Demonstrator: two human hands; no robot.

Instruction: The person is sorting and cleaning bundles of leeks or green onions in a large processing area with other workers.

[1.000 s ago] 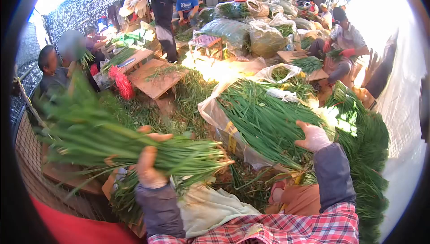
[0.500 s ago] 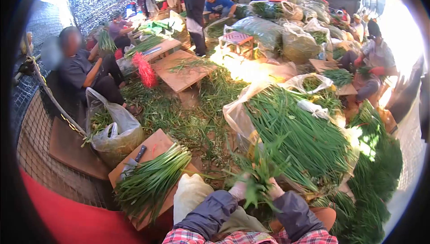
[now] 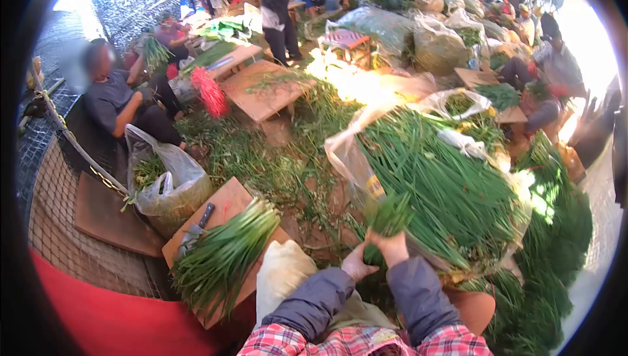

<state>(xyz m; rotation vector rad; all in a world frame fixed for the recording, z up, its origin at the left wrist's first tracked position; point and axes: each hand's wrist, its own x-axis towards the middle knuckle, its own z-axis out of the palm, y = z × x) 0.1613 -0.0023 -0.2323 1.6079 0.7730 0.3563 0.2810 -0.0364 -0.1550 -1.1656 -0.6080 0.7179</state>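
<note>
Just in front of my knees, a bunch of garlic chives stands roughly upright in both hands. My left hand closes around the lower part of the bunch. Slightly higher, my right hand grips it from the other side. Close beyond the hands lies an open plastic bag spread under a large heap of chives. To my left, a wooden board carries a pile of trimmed chives and a knife, its blade partly covered.
A plastic bag of greens stands left of the board. Loose leaves litter the ground. More chives are heaped at my right. Several people sit or stand around low boards; full bags are stacked behind.
The bunch has gone from spread and loose to gathered and more upright. My hands have come closer together, with the right hand moving up the bunch.
</note>
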